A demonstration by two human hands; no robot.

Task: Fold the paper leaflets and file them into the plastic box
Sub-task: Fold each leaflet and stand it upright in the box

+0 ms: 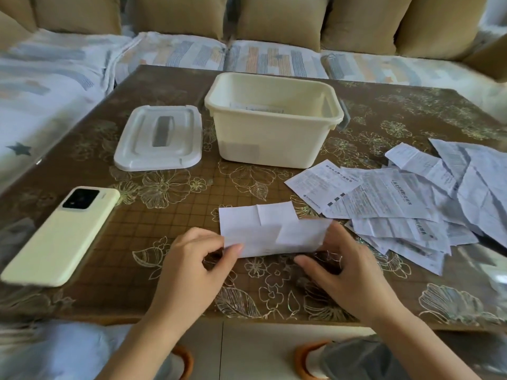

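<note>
Head view: my left hand [192, 259] and right hand [343, 266] each pinch a near end of the leaflet [260, 229], which looks light, limp and creased, so best held by its edges.

This is a home sitting room. A long sofa [175, 54] with plump tan fabric back cushions [279, 20] and pale quilted seat covers [49, 78], printed with grey and orange stripes and a star, runs along the far and left sides of a low counter [164, 242]. The counter wears a brown cloth with gold flower outlines under a glossy clear sheet. A phone in a pale yellow case [60, 237] lies on it.
</note>
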